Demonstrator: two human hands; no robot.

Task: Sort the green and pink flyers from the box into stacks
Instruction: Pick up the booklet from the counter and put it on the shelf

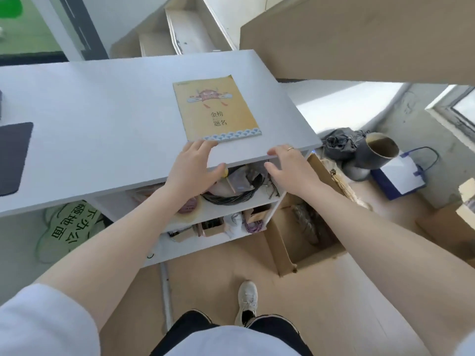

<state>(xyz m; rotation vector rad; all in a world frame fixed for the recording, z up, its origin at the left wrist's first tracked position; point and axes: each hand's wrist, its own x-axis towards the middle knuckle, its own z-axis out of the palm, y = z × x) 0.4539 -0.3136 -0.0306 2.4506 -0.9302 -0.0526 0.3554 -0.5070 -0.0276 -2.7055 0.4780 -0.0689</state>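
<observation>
A yellow-orange flyer (217, 109) with a red emblem and dark characters lies flat on the white tabletop (102, 104), close to its near right corner. My left hand (191, 168) reaches over the table's front edge, its straight fingertips touching the flyer's lower left corner. My right hand (288, 167) hovers at the table's edge just right of the flyer, fingers relaxed, a ring on one finger, holding nothing. An open cardboard box (285, 242) stands on the floor under my right forearm. No green or pink flyers show.
Shelves (226, 209) under the table hold coiled cables, small boxes and clutter. A dark mat (12, 158) lies at the table's left. A green sign (69, 227) leans below. A grey pipe (377, 152), black bag and blue-white bag (401, 176) sit at right. Large cardboard (359, 34) looms above.
</observation>
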